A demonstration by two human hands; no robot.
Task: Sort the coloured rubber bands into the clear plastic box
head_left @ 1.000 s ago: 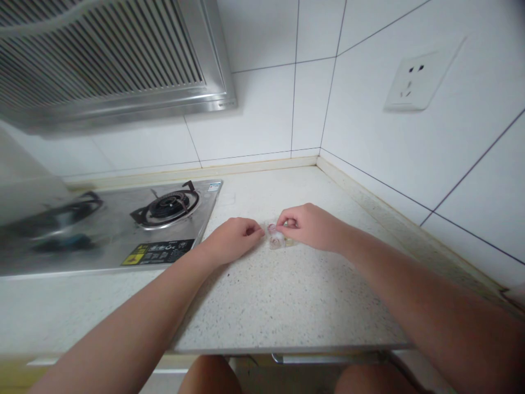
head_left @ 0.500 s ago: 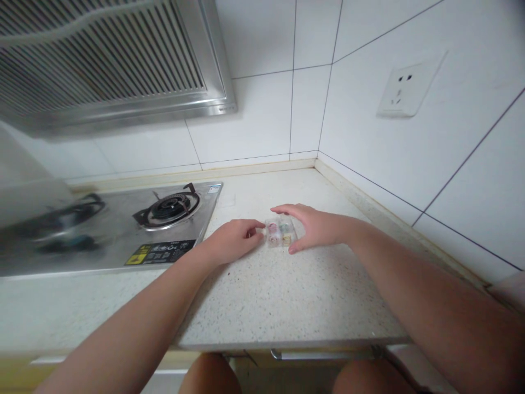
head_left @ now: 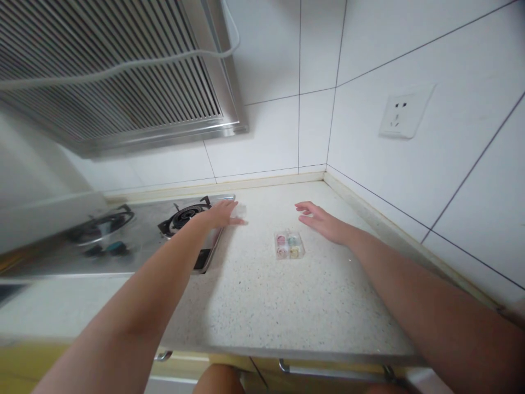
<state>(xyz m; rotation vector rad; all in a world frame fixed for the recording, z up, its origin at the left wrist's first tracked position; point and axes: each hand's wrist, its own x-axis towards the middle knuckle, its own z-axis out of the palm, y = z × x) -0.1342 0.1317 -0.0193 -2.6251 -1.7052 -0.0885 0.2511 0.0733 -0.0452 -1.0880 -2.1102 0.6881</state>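
A small clear box (head_left: 289,245) lies flat on the speckled counter, with several compartments holding pink, pale, green and yellow contents too small to name. My left hand (head_left: 222,213) is over the counter beside the stove's right edge, fingers apart. Right by its fingertips lies a faint see-through flat piece (head_left: 240,210), perhaps touched by them; I cannot tell. Up and to the right of the box, my right hand (head_left: 319,220) hovers with thumb and fingers apart and nothing between them. Neither hand touches the box.
A steel gas stove (head_left: 143,257) with black burners is at the left, under a range hood (head_left: 164,131) with a white cable (head_left: 172,56) in front. White tiled walls meet behind the counter (head_left: 262,312); a socket (head_left: 406,112) is on the right wall. Drawer handles (head_left: 328,372) line the front.
Both hands have left the clear box, which stays on the counter. My left hand moved left and away toward the see-through piece; my right hand drew back to the right. The view shifted slightly.
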